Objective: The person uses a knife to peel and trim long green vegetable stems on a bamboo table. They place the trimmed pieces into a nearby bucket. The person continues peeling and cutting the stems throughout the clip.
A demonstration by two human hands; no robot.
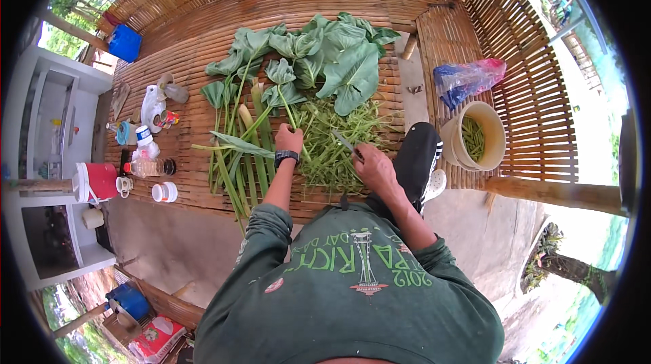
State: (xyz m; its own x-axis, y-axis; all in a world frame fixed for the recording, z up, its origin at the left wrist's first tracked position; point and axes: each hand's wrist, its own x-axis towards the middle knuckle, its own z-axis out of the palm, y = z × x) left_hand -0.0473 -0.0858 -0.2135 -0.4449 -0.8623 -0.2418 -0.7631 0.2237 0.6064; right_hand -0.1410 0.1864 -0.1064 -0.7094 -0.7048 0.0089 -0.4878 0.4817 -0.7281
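Head view shows the left hand (288,140) closed around a green stalk (287,109) at the near side of the leaves (352,69), and the right hand (376,170) gripping a knife (343,139) over strips (322,164) heaped on the counter (193,82). Work looks partway along: green pieces (473,140) already lie in the bucket (501,139) at right, while long stalks (226,184) left of the strips seem yet uncut

Passable leftward over the surface (192,96), between the long stalks (247,120) and the plastic bottle (150,167). Blocked ahead by broad leaves (349,72); hemmed in at right by the bent knee (416,159), then the bucket (453,143).
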